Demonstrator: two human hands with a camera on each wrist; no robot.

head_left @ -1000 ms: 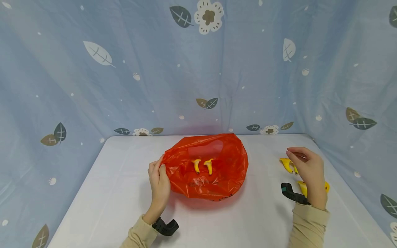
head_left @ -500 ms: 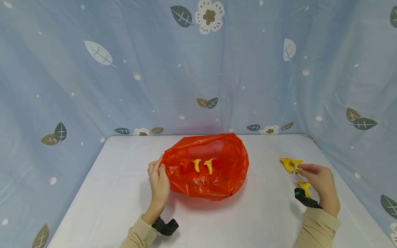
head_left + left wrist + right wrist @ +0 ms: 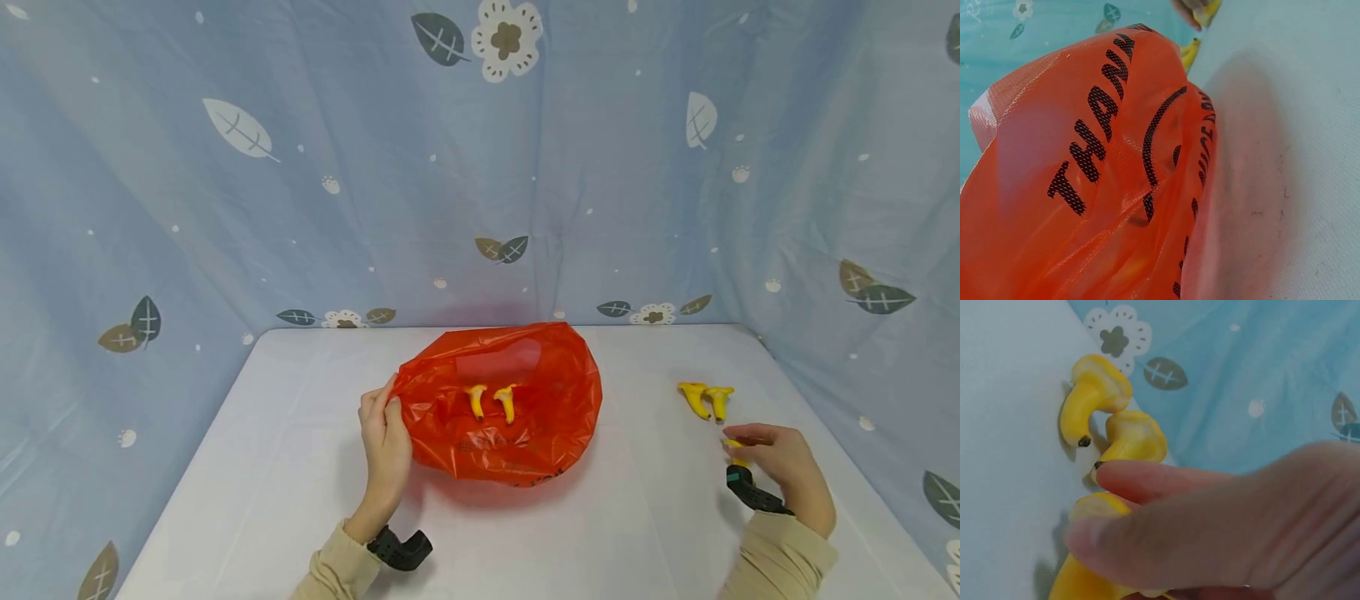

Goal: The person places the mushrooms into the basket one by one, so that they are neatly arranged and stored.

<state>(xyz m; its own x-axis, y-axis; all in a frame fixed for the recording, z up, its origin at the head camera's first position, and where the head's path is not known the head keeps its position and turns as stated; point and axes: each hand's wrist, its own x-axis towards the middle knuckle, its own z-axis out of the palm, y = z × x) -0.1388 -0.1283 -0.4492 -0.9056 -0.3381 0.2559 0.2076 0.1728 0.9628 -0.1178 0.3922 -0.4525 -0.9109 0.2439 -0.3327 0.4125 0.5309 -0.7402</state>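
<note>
We have the right hand (image 3: 783, 462) pinching a yellow mushroom-shaped piece (image 3: 1079, 581), thumb across it, near the white table (image 3: 645, 533)'s right edge; half a second ago its fingertips were farther up, by the pair. Piece: smooth yellow, paler flared end. We see two matching pieces (image 3: 693, 400) just beyond. Left hand (image 3: 386, 437) grips the red plastic bag (image 3: 558, 371)'s left rim, unmoved; two yellow stalks (image 3: 507, 406) inside.

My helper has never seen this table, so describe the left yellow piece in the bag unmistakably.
On the white table, find the red bag, its left edge gripped by the left hand. Inside, look for a yellow piece with a flared top. It sits nearer that hand than the other piece beside it.
</note>
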